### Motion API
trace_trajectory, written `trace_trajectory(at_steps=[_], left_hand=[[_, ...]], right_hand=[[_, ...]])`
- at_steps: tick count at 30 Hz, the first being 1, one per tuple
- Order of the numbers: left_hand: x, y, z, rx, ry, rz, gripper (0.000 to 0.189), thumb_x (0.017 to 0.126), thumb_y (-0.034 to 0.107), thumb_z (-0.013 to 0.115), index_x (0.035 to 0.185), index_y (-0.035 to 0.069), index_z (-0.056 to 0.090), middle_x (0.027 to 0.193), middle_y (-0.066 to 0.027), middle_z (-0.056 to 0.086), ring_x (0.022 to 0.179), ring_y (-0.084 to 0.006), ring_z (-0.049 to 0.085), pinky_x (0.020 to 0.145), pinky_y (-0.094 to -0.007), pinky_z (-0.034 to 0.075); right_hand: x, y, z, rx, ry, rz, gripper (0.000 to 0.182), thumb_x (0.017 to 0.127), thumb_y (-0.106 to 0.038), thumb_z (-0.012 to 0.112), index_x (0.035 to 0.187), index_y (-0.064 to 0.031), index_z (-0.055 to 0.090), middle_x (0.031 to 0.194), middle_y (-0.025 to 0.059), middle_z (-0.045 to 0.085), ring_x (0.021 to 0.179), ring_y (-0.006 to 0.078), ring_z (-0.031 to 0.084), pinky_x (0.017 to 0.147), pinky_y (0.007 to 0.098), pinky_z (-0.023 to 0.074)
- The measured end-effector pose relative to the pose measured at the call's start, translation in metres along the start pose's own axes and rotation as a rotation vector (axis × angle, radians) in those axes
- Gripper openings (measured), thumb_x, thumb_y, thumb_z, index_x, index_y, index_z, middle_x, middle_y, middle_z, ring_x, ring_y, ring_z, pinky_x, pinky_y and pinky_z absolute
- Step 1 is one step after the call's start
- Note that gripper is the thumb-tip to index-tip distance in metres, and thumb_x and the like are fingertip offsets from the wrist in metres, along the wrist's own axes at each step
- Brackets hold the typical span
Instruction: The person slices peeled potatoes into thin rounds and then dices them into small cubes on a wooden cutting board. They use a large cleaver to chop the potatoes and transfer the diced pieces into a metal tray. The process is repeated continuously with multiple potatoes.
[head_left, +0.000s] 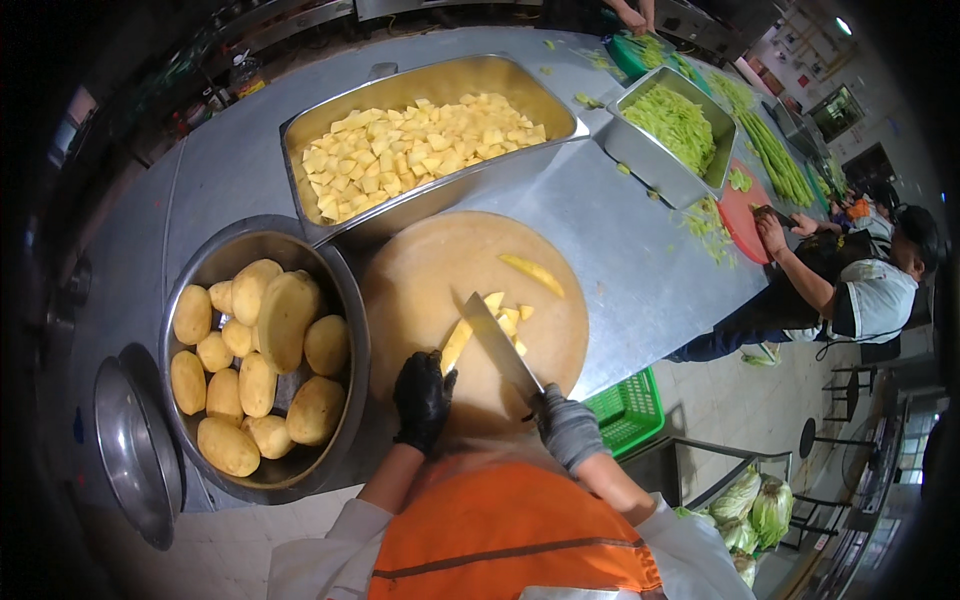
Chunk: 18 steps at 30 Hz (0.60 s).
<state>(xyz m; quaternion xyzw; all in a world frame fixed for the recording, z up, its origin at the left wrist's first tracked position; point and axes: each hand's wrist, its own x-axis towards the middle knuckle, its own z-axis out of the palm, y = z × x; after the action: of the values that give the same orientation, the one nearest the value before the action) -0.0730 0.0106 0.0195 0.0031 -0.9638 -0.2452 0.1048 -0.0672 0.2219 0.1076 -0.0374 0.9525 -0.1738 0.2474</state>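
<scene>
My right hand (568, 427), in a grey knit glove, grips the handle of a cleaver (501, 341). The blade stands over a round wooden chopping board (420, 259). In a black glove, my left hand (424, 401) holds a long potato piece (456, 346) against the board, just left of the blade. Cut potato chunks (511, 319) lie on the blade's right side. Farther up the board rests a single potato wedge (534, 274), apart from both hands.
Left of the board sits a metal bowl (358, 330) of whole peeled potatoes (288, 322). A deep steel pan (442, 196) of potato chunks (420, 146) stands behind. Right are a pan (649, 184) of shredded greens (673, 127) and a co-worker (840, 277) with a knife. A green crate (626, 411) stands below.
</scene>
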Motion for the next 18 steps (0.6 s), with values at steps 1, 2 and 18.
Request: trace_trajectory(at_steps=[1,2,18], left_hand=[[-0.001,0.000,0.000,-0.009,-0.003,0.002,0.031,0.076,0.019,0.065,0.099,0.001,0.056,0.088,-0.0153,0.053,0.082,-0.0331,0.052,0.071,-0.0425,0.044],[-0.001,-0.001,0.001,-0.014,0.003,0.003,0.031,0.076,0.019,0.065,0.099,0.001,0.056,0.089,-0.0151,0.053,0.083,-0.0330,0.052,0.072,-0.0425,0.044],[0.007,-0.016,-0.013,0.008,-0.058,0.037,0.040,0.073,0.017,0.068,0.108,0.003,0.057,0.091,-0.0147,0.054,0.086,-0.0328,0.050,0.076,-0.0426,0.041]], right_hand=[[0.000,-0.003,0.001,-0.003,-0.016,0.000,0.019,0.091,-0.025,0.041,0.093,-0.0070,0.049,0.073,0.0214,0.062,0.070,0.0403,0.061,0.062,0.0495,0.0465],[0.005,-0.003,0.009,-0.024,-0.010,-0.007,0.019,0.091,-0.025,0.041,0.093,-0.0070,0.049,0.074,0.0211,0.063,0.071,0.0404,0.061,0.063,0.0497,0.0464],[0.037,0.003,0.017,-0.209,0.041,-0.157,0.019,0.090,-0.027,0.047,0.093,-0.0088,0.052,0.070,0.0175,0.062,0.067,0.0352,0.061,0.060,0.0458,0.0462]])
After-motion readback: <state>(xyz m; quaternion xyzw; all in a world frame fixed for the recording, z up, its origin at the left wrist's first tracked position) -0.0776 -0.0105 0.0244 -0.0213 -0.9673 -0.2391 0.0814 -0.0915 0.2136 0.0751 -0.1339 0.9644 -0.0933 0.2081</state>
